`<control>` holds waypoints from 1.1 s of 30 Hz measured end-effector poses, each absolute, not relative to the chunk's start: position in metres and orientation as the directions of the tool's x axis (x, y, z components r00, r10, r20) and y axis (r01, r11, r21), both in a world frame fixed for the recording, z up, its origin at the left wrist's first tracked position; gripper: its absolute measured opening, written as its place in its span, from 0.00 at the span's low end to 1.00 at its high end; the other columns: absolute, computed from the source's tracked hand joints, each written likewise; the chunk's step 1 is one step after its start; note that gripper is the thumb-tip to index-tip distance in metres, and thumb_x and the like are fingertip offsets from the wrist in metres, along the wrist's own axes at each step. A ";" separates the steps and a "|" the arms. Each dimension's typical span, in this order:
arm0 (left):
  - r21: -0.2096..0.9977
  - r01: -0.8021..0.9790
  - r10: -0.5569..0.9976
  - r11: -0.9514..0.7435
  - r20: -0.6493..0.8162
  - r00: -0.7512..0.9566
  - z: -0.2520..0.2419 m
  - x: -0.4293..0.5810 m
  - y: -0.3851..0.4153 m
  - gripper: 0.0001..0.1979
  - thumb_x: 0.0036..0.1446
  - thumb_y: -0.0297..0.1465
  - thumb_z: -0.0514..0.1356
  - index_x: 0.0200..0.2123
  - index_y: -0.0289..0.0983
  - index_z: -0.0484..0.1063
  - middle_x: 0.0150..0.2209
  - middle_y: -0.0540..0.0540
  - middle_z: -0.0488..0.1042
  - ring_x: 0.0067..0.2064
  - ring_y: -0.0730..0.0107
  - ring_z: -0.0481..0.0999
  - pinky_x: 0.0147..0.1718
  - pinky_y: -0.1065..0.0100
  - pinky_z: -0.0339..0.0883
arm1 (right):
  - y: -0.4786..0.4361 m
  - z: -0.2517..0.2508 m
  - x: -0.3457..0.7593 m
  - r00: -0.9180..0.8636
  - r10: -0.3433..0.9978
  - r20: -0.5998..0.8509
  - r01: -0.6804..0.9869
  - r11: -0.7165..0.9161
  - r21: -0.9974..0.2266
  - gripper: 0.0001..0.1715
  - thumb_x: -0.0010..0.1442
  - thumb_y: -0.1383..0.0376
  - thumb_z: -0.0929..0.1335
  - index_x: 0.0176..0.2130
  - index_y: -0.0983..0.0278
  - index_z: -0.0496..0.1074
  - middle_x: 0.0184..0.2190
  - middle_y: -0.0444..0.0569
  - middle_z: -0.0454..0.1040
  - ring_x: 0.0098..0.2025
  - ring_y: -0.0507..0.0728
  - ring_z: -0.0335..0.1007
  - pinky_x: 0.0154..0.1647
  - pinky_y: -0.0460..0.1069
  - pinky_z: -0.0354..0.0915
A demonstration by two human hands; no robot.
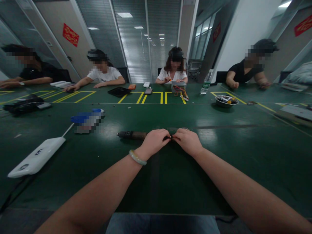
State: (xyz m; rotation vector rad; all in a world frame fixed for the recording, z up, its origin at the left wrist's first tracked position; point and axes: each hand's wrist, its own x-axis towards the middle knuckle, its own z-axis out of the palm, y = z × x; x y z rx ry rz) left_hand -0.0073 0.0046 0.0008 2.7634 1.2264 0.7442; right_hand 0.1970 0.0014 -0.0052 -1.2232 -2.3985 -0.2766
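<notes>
Live at the green bench: L hand (154, 143) and R hand (187, 141) meet dead centre, fingertips (168, 134) pinched together on a small dark part (172, 137). Grip v. narrow, both hands on it, nothing wide about it. Part sits between the hands, mostly hidden, too small to ID. Looks light and fiddly, prob. easy to drop, so it's a fingertip-only job, no room for a full-hand hold. Just left, a dark cylindrical tool (131, 135) w/ brown grip lies flat on the tabletop, far end running in under L hand. Looks stiff and solid; brown section = best place to grab. Jade-look bangle (137, 157) on L wrist. Around them on the green table (255, 143): white plastic device (36, 156) w/ cable, blurred blue-and-white item (87, 119), steel bowl of tools (226, 101), water bottle (206, 81). Across the way, metal box w/ coloured wires (178, 88) sits in front of a co-worker (174, 74).
</notes>
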 end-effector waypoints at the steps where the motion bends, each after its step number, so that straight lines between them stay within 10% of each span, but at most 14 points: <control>1: 0.214 0.696 0.710 -0.686 0.408 0.574 0.001 -0.007 0.004 0.06 0.59 0.32 0.61 0.40 0.39 0.71 0.40 0.49 0.74 0.42 0.65 0.74 0.43 0.63 0.66 | 0.002 -0.005 0.196 -0.521 0.719 0.460 0.807 0.591 -0.009 0.07 0.65 0.64 0.68 0.35 0.61 0.76 0.37 0.46 0.74 0.42 0.55 0.68 0.42 0.48 0.61; 18: 0.212 0.730 0.742 -0.650 0.386 0.548 0.004 -0.008 0.002 0.10 0.59 0.35 0.62 0.41 0.40 0.67 0.38 0.49 0.73 0.41 0.64 0.73 0.41 0.62 0.66 | 0.009 -0.007 0.192 -0.518 0.779 0.354 0.802 0.586 -0.116 0.05 0.64 0.67 0.67 0.39 0.59 0.74 0.38 0.43 0.77 0.41 0.55 0.73 0.42 0.47 0.65; 25: 0.195 0.630 0.637 -0.752 0.463 0.616 0.014 -0.009 -0.006 0.08 0.59 0.35 0.62 0.40 0.39 0.70 0.43 0.48 0.73 0.50 0.63 0.71 0.57 0.56 0.58 | 0.016 -0.008 0.191 -0.609 0.703 0.367 0.748 0.663 -0.028 0.05 0.62 0.72 0.67 0.36 0.64 0.72 0.32 0.46 0.77 0.39 0.54 0.74 0.64 0.53 0.53; 33: 0.251 0.468 0.530 -0.848 0.349 0.773 0.025 -0.024 -0.018 0.09 0.63 0.34 0.55 0.39 0.41 0.74 0.38 0.48 0.76 0.41 0.69 0.75 0.45 0.66 0.67 | 0.018 -0.002 0.199 -0.551 0.770 0.321 0.800 0.597 -0.059 0.05 0.63 0.69 0.68 0.41 0.64 0.73 0.40 0.49 0.77 0.49 0.58 0.72 0.59 0.53 0.60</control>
